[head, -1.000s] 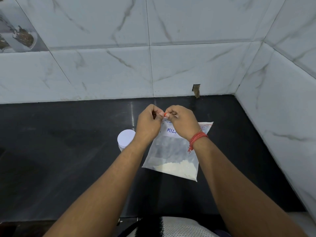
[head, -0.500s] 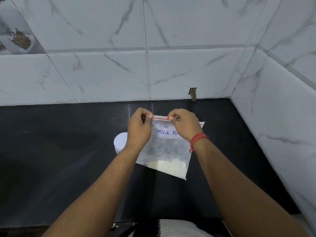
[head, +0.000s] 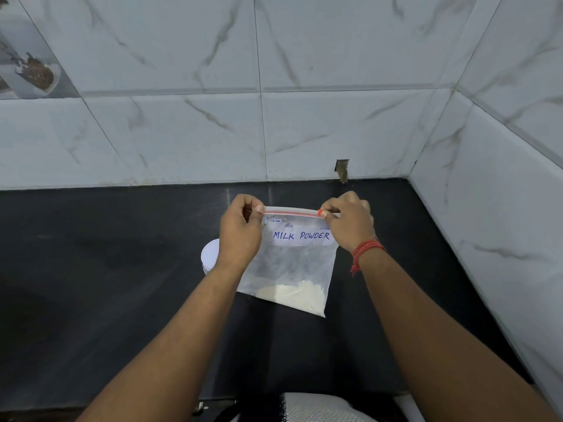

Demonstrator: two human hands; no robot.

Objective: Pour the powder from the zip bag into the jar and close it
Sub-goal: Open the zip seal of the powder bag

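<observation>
Zip bag (head: 289, 263) held above counter (head: 106, 284), jar (head: 210, 257) behind its left edge, powder (head: 292, 295) in bag's bottom

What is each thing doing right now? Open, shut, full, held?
Bag: held up by its top edge, a little powder in one bottom corner.
Slider: at the right end of the zip, pinched by the right hand.
Left hand: pinching the zip's left end.
Jar: on the counter, white lid on.
</observation>
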